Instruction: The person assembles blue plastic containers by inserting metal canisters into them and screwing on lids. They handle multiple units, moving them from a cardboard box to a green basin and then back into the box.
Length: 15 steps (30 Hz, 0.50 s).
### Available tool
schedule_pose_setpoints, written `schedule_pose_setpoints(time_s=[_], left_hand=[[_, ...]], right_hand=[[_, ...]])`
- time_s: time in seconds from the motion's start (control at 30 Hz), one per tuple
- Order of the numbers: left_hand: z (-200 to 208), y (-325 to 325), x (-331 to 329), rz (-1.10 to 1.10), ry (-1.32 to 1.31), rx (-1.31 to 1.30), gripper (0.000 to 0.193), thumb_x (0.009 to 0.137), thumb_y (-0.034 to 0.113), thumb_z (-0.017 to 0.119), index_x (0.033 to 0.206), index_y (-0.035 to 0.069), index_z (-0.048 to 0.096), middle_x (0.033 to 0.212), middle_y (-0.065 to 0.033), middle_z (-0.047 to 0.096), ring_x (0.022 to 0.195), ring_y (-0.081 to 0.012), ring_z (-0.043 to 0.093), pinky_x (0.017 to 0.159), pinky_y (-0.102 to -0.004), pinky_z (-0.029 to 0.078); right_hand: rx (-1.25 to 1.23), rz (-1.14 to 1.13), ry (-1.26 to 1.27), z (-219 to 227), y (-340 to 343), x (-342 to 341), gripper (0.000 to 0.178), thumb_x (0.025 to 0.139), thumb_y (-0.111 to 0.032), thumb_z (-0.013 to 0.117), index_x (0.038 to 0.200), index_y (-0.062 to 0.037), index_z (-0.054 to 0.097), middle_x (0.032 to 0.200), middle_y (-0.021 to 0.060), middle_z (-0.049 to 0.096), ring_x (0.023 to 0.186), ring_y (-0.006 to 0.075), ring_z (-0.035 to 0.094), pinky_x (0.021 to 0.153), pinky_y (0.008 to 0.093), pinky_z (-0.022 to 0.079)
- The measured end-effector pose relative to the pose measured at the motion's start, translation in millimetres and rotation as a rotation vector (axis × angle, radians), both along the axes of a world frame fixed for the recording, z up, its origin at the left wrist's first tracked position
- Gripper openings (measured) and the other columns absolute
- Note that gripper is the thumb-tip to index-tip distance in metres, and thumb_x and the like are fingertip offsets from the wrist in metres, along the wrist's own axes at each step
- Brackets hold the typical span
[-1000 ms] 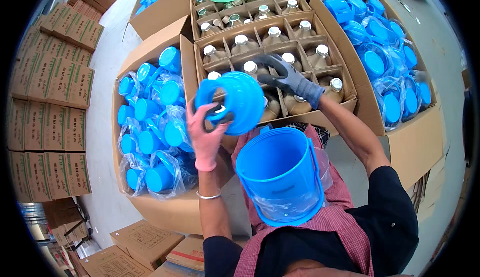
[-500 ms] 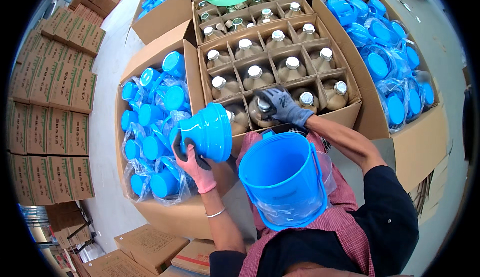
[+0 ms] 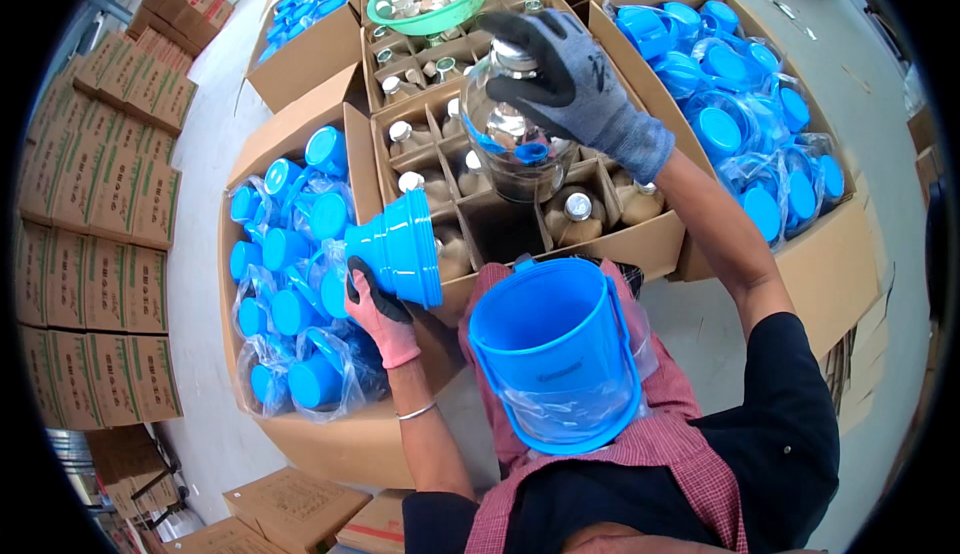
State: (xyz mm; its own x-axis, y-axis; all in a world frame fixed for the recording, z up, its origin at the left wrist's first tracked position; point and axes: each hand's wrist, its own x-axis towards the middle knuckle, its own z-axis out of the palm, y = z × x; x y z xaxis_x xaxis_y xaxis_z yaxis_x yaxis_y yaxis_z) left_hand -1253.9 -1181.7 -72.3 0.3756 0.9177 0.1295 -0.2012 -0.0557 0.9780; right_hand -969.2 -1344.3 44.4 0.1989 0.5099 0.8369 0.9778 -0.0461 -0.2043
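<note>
My right hand (image 3: 585, 84), in a grey-blue glove with dark fingers, grips a clear glass bottle (image 3: 515, 159) at its capped top and holds it above the divided carton (image 3: 655, 239). Below it, one front cell of that carton shows dark and bottleless; white-capped bottles stand in cells around it. In a pink glove with dark fingertips, my left hand (image 3: 380, 319) is closed on a stepped blue plastic piece (image 3: 395, 249), like nested bowls, tilted with its wide end to the right. A blue bucket (image 3: 545, 304) with its handle down rests on my lap, partly wrapped in clear plastic.
Cartons of bagged blue plastic pieces stand left (image 3: 300, 219) and right (image 3: 745, 104) of the bottles. Farther back, a green basin (image 3: 430, 22) of small pale caps sits on another bottle carton. Stacked brown boxes (image 3: 95, 274) line the left side.
My right hand has lifted the bottle out of its front cell, up and away from me. My left hand still holds the blue piece. The whole view has shifted slightly.
</note>
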Motion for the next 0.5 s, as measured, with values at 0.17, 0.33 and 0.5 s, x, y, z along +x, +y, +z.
schedule_pose_setpoints(time_s=[0.17,0.33,0.5], left_hand=[[8,10,30,-0.043,-0.100,0.093,0.042,0.092,0.034,0.054,0.115,-0.001,0.050,0.107,-0.0072,0.053,0.097,-0.0151,0.050,0.087,-0.0312,0.042],[70,11,91,-0.099,-0.270,0.169,0.058,0.091,0.040,0.054,0.130,0.000,0.040,0.122,-0.0105,0.047,0.111,-0.0190,0.047,0.093,-0.0336,0.040],[116,11,152,-0.343,-0.485,0.319,0.064,0.086,0.037,0.061,0.133,0.001,0.036,0.127,-0.0089,0.045,0.114,-0.0189,0.046,0.097,-0.0337,0.038]], right_hand=[[-0.032,-0.018,0.005,-8,4,0,0.070,0.069,-0.035,0.073,0.126,-0.0057,0.044,0.106,0.0159,0.053,0.096,0.0348,0.052,0.083,0.0440,0.044],[0.079,0.054,0.224,-21,12,-1,0.080,0.072,-0.033,0.075,0.135,-0.0039,0.035,0.120,0.0186,0.053,0.104,0.0316,0.055,0.088,0.0391,0.044],[0.293,0.293,0.429,-31,13,2,0.067,0.079,-0.016,0.068,0.135,-0.0076,0.034,0.117,0.0180,0.051,0.101,0.0281,0.056,0.086,0.0362,0.046]])
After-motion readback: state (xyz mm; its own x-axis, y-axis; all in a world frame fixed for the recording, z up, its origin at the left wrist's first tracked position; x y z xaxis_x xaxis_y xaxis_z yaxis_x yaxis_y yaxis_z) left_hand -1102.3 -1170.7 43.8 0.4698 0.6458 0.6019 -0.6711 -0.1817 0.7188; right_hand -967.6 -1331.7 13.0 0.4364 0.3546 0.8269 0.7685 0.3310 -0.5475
